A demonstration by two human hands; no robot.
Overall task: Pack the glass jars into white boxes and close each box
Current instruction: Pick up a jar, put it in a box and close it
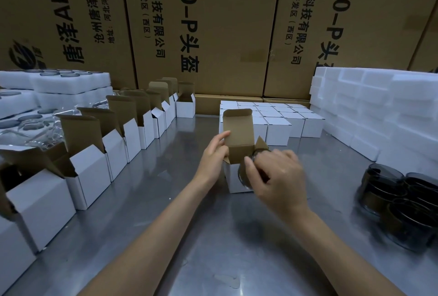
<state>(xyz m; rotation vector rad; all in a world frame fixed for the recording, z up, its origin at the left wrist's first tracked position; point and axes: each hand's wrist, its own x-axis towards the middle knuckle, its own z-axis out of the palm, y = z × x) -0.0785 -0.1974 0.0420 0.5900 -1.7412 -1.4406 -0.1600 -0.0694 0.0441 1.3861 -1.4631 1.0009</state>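
Note:
An open white box [233, 178] with brown inside flaps stands in the middle of the metal table [166, 236], its lid flap upright. My left hand [214, 156] holds the box's left side, thumb on the lid flap. My right hand [276, 179] grips a dark glass jar [246, 172] at the box's opening, tilted toward it. The hand hides most of the jar. A cluster of dark glass jars [400, 203] stands at the right edge of the table.
A row of open white boxes [113, 151] runs along the left. Closed white boxes [279, 120] sit in a block behind the work box. White foam trays [379, 111] are stacked at right and foam trays with jars [59, 82] at left. Large brown cartons [213, 23] form the back wall.

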